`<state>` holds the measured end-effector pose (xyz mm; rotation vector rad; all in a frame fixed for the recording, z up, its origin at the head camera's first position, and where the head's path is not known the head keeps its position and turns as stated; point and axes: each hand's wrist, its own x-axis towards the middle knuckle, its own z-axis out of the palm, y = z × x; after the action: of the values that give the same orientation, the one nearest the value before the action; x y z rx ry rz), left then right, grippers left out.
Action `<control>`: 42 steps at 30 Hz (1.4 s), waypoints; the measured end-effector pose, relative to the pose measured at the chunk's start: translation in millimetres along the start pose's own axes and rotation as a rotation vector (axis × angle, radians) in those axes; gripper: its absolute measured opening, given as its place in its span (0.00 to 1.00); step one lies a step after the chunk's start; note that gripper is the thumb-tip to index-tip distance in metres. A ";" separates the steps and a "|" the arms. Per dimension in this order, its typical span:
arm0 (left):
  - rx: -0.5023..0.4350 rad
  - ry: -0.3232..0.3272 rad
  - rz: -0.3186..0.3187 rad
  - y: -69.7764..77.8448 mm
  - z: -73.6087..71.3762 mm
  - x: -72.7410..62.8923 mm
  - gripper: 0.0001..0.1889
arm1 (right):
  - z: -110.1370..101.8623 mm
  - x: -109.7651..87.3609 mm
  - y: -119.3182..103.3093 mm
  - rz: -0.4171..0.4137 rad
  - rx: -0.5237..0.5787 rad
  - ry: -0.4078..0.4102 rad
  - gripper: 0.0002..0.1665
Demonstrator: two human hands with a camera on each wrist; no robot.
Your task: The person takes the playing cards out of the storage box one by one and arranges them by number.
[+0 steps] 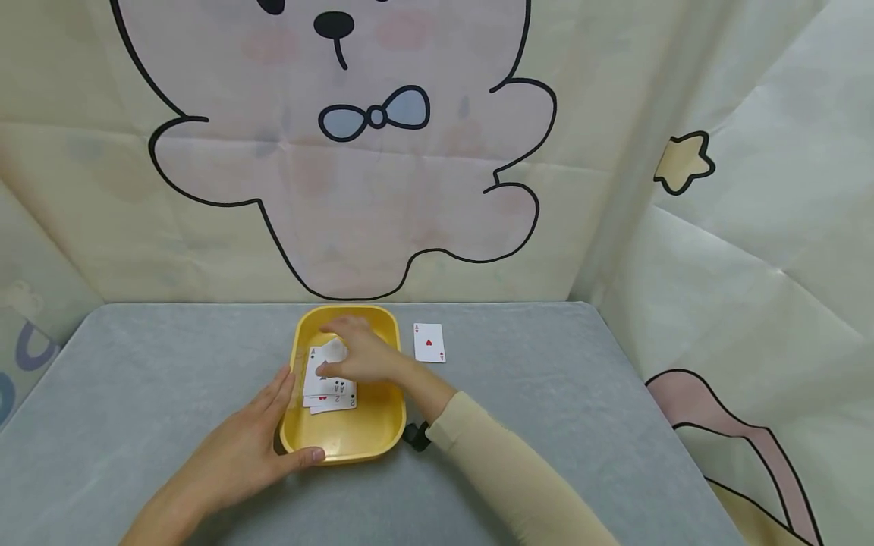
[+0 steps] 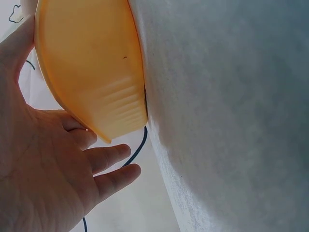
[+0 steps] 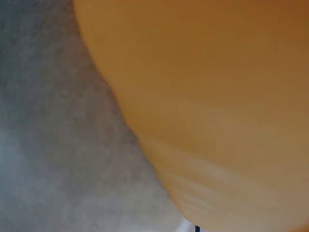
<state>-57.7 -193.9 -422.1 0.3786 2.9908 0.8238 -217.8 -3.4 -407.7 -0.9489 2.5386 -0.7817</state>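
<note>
A yellow plastic tray (image 1: 341, 444) sits on the table with several overlapping playing cards (image 1: 331, 400) inside, a black-suit ace on top. My left hand (image 1: 239, 447) holds the tray's near-left corner, its thumb on the near rim and its fingers along the left side. In the left wrist view, two fingers (image 2: 116, 179) of that hand stretch out past the tray's wall (image 2: 91, 58). My right hand (image 1: 362, 353) reaches over the tray, thumb over the top ace and fingers spread toward the far end. The right wrist view shows only the tray's outer wall (image 3: 207, 121) and the tabletop.
An ace of hearts (image 1: 429, 343) lies face up on the grey-covered table (image 1: 546, 425), just right of the tray. A dark wrist device (image 1: 416, 437) hangs under my right wrist, close to the tray's right wall. Printed cloth curtains (image 1: 601, 152) rise behind the table and at its sides.
</note>
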 end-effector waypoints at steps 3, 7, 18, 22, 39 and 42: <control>0.001 -0.002 0.000 0.1 -0.8 0.7 0.63 | 3.8 2.2 1.5 0.016 0.012 -0.008 0.42; 0.001 -0.009 -0.004 0.0 -0.7 1.2 0.63 | 8.3 4.8 4.5 0.033 0.005 -0.018 0.44; -0.005 -0.014 -0.010 -0.1 -0.6 0.6 0.63 | 19.4 11.6 6.0 0.015 -0.172 -0.036 0.50; -0.006 -0.021 -0.018 0.3 -1.3 1.0 0.64 | 21.8 12.9 7.4 0.012 -0.223 -0.025 0.53; -0.009 -0.003 0.005 -0.3 -0.3 0.9 0.63 | 24.6 12.3 10.2 0.007 -0.304 -0.041 0.57; -0.007 -0.007 0.002 -0.2 -0.4 1.0 0.63 | 24.8 12.7 10.4 0.018 -0.309 -0.053 0.58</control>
<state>-58.7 -194.0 -421.9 0.3834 2.9811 0.8306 -220.7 -14.8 -435.0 -1.0212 2.6643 -0.3577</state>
